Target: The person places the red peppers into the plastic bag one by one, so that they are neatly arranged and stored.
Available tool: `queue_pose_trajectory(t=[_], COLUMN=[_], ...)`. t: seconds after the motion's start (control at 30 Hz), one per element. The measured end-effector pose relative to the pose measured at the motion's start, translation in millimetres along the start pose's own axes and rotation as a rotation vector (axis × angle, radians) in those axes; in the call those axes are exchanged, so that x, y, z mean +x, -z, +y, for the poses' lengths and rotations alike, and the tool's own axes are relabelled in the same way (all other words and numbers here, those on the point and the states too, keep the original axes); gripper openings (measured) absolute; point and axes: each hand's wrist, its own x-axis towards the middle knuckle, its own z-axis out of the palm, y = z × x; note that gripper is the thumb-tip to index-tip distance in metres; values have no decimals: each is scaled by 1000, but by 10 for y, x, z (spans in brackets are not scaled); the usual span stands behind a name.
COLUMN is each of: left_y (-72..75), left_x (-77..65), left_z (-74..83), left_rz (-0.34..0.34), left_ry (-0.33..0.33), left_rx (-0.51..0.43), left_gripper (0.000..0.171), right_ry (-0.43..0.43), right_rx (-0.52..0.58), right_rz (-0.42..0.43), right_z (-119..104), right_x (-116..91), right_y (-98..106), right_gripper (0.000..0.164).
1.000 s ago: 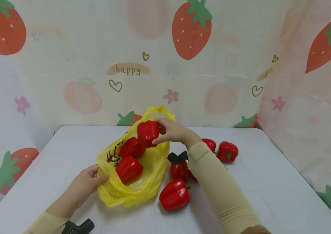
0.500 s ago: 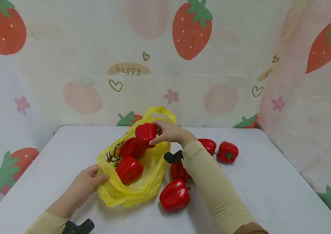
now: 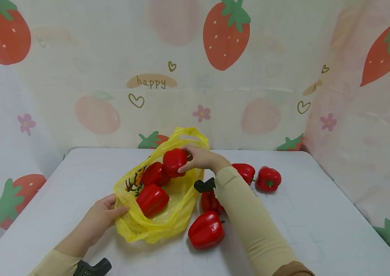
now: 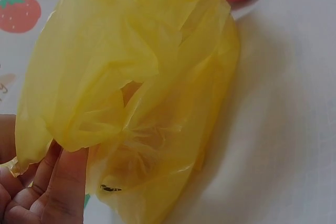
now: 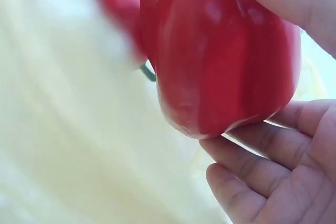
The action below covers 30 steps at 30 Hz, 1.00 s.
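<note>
A yellow plastic bag (image 3: 177, 222) lies spread open on the table, its mouth facing the head camera. My left hand (image 3: 103, 214) pinches the bag's near left rim between thumb and fingers; the left wrist view shows the bunched film (image 4: 131, 77) there. Over the bag's far part, my right hand (image 3: 201, 158) grips a red bell pepper (image 3: 174, 161), thumb on one side and fingers on the other. Two more bell peppers rest inside the bag, a farther one (image 3: 155, 174) beside the held pepper and a nearer one (image 3: 152, 200).
Just right of the bag sit a near bell pepper (image 3: 206, 230) and another (image 3: 211, 202) partly behind the right forearm. Farther right are a pepper (image 3: 244, 171) and one more (image 3: 268, 179). The white table (image 3: 319, 230) meets a strawberry-print cloth (image 3: 267, 46) behind.
The right hand, with its bell pepper, first shifts slightly left, then lower and back right over the bag. The bag's far edge sags a little; the left hand stays put.
</note>
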Motion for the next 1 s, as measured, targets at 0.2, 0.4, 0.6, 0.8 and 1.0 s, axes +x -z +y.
queue_pose_trajectory(t=[0.2, 0.4, 0.6, 0.8, 1.0], left_y=[-5, 0, 1, -4, 10], left_x=[1, 0, -3, -5, -10], left_z=[4, -2, -12, 5, -6], left_rz=[1, 5, 6, 7, 7], left_ry=[6, 3, 4, 13, 19], left_rx=[20, 18, 13, 17, 20], left_gripper=[57, 56, 57, 58, 58], right_ry=[-12, -45, -98, -125, -144], right_rx=[10, 21, 4, -36, -86], right_rz=[-8, -28, -46, -57, -89], right_z=[50, 73, 52, 46, 71], right_x=[-2, 7, 24, 43, 69], right_y=[8, 18, 22, 13, -24], right_gripper=[70, 71, 70, 69, 71])
